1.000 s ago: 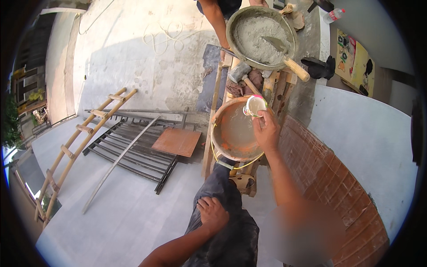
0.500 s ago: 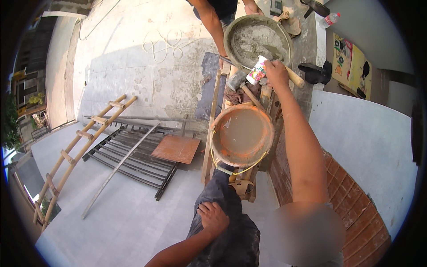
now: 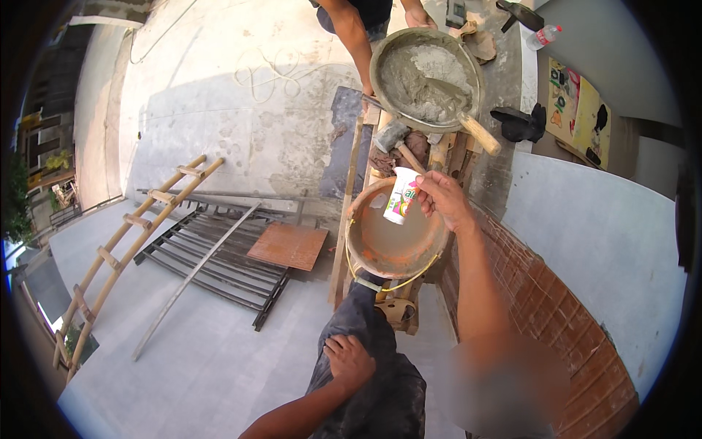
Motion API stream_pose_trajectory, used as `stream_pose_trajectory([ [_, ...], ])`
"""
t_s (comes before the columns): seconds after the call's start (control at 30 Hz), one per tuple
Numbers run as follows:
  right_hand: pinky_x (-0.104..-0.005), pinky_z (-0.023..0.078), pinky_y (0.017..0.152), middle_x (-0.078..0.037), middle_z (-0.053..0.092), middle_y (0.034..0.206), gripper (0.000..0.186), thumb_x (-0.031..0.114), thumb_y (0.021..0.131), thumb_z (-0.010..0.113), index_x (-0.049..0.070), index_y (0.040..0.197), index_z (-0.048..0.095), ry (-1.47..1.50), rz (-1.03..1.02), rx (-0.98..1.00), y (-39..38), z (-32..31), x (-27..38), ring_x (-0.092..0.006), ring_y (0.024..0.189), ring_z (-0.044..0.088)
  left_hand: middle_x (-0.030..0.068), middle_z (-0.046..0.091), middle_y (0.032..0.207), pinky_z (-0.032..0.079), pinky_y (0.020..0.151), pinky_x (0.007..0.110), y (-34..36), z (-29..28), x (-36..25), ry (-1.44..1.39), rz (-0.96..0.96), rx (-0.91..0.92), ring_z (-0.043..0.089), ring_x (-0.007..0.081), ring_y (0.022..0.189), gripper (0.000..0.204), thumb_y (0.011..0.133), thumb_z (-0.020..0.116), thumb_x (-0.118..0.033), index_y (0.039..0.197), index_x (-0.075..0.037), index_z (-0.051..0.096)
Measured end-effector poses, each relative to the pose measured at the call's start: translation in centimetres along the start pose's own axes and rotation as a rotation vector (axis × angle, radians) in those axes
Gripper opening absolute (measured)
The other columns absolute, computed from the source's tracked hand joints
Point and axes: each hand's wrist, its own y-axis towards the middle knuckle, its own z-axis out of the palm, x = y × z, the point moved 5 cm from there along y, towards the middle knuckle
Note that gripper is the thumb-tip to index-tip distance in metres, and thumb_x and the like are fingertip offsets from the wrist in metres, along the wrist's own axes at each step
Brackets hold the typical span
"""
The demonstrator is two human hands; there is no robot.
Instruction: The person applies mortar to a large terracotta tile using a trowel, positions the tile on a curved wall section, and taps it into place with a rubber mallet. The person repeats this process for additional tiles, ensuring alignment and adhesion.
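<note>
Cup (image 3: 400,196), tapered, pinched in right hand (image 3: 442,199), over round stained bucket (image 3: 359,241), left hand (image 3: 351,361) spread on creased trousers (image 3: 391,388)

Bare left hand (image 3: 349,361) and right hand (image 3: 444,199), 2 bare forearms (image 3: 479,293) and dark, wrinkled trousers (image 3: 376,388) with faint pale marks on a worker.

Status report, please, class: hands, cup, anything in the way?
Right hand gripping cup over bucket. Left hand resting on leg. Mallet between bucket and basin; nothing seen blocking cup from bucket.
</note>
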Motion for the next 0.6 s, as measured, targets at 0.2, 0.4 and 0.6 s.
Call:
stream_pose_trajectory([
  [0.2,-0.0382,0.054,0.067,-0.019,0.070,0.089,0.034,0.030,0.090,0.071,-0.003,0.099,0.065,-0.534,0.330,-0.195,0.9,0.8,-16.2,-0.0289,0.077,0.069,0.0351,0.042,0.140,0.028,0.112,0.057,0.0,0.5,0.0,-0.027,0.008,-0.004,0.037,0.0513,0.134,0.074,0.080,0.071,-0.042,0.127,0.011,0.050],
  [0.4,-0.0429,0.055,0.074,-0.020,0.072,0.087,0.027,0.022,0.087,0.073,-0.002,0.097,0.066,-0.701,0.232,-0.529,3.8,-1.6,-23.5,-0.0335,0.083,0.071,0.0377,0.042,0.140,0.029,0.112,0.059,0.2,0.9,0.2,-0.019,0.029,0.007,0.036,0.0540,0.135,0.072,0.081,0.069,-0.041,0.127,0.011,0.050],
  [0.6,-0.0423,0.056,0.076,-0.022,0.071,0.094,0.028,0.016,0.085,0.075,-0.003,0.102,0.064,-0.660,-0.032,-0.512,-0.2,-0.7,-18.7,-0.0354,0.086,0.072,0.0368,0.042,0.141,0.029,0.112,0.059,0.0,0.6,0.0,0.000,0.019,0.019,0.036,0.0536,0.135,0.072,0.081,0.069,-0.041,0.128,0.011,0.050],
])
